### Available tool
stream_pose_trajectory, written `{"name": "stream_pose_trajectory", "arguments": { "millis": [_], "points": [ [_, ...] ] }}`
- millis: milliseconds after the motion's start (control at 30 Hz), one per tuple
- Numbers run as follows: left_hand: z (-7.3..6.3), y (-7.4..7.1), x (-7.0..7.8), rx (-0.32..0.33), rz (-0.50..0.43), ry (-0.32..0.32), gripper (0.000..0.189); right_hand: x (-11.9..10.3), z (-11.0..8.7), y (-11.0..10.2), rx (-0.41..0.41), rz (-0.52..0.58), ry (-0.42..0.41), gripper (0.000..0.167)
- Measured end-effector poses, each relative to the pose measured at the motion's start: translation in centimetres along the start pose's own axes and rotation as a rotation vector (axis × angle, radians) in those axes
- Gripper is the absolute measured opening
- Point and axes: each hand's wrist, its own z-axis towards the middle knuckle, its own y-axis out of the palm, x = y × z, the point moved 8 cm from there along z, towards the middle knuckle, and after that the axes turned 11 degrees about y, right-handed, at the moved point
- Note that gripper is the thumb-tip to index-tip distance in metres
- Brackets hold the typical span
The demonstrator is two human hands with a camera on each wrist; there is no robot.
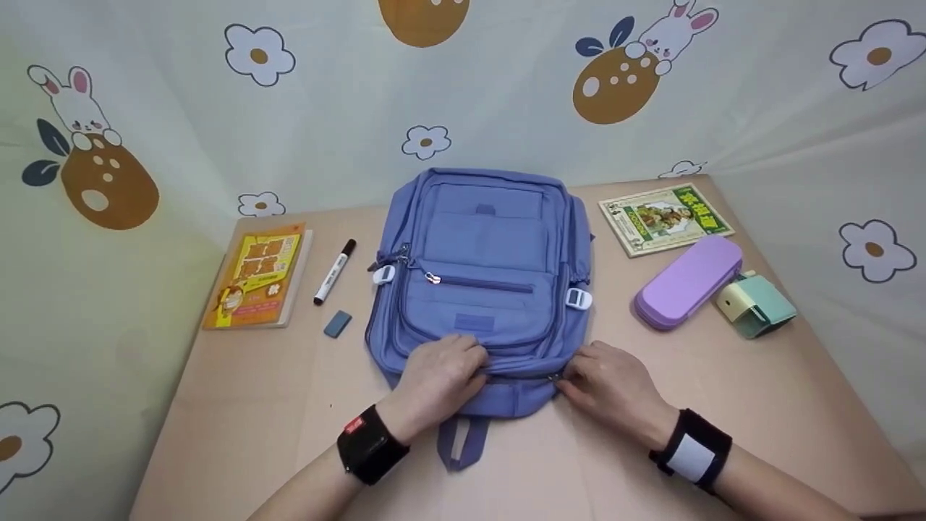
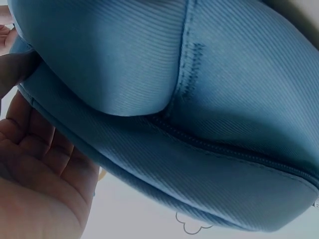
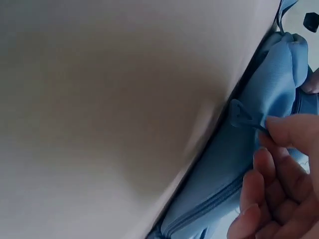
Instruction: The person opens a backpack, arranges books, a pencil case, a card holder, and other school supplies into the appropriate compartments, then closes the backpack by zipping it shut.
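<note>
A blue backpack (image 1: 477, 242) lies front side up on the table, its handle loop (image 1: 472, 449) pointing toward me. Along its near end runs a zipper (image 2: 234, 155), plain in the left wrist view. My left hand (image 1: 441, 373) pinches the backpack's fabric close to this zipper, thumb on one side and fingers on the other. At the near right corner, my right hand (image 1: 615, 383) pinches a blue zipper pull (image 3: 241, 117) between thumb and forefinger. The front pocket's zipper (image 1: 485, 283) faces up and looks closed.
To the left lie an orange book (image 1: 253, 278), a marker (image 1: 335, 273) and a blue-grey eraser (image 1: 338, 323). Over on the right are a green-edged book (image 1: 662, 217), a purple case (image 1: 687, 282) and a mint and cream item (image 1: 756, 304). A patterned curtain (image 1: 506, 94) hangs behind the table.
</note>
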Motion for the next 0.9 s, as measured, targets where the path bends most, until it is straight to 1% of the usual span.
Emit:
{"name": "stream_pose_trajectory", "arguments": {
  "millis": [100, 233, 333, 433, 567, 700, 800, 900],
  "points": [
    [0.0, -0.1, 0.0, -0.001, 0.001, -0.002, 0.013, 0.9, 0.1, -0.4, -0.033, -0.010, 0.022, 0.017],
    [0.0, -0.1, 0.0, -0.011, -0.001, -0.006, 0.014, 3.3, 0.3, -1.0, -0.056, -0.007, 0.108, 0.015],
    [0.1, 0.0, 0.1, -0.034, 0.001, -0.011, 0.013, 5.1, 0.3, -1.0, -0.058, 0.025, 0.175, 0.017],
    [0.1, 0.0, 0.2, -0.055, 0.006, -0.010, 0.013, 6.0, 0.3, -0.8, -0.069, 0.067, 0.220, 0.017],
    [0.3, 0.1, 0.3, -0.077, 0.006, -0.010, 0.015, 6.0, 0.3, -0.6, -0.077, 0.081, 0.221, 0.011],
    [0.8, -0.1, 0.7, -0.092, -0.014, -0.019, 0.022, 5.5, 0.3, -0.7, -0.062, 0.053, 0.179, 0.011],
    [1.8, -0.1, 1.5, -0.094, -0.028, -0.010, 0.028, 5.2, 0.4, -0.8, -0.051, 0.036, 0.163, 0.010],
    [3.1, 0.2, 2.6, -0.094, -0.014, 0.022, 0.029, 5.1, 0.4, -0.8, -0.055, 0.024, 0.165, 0.008]
  ]
}}
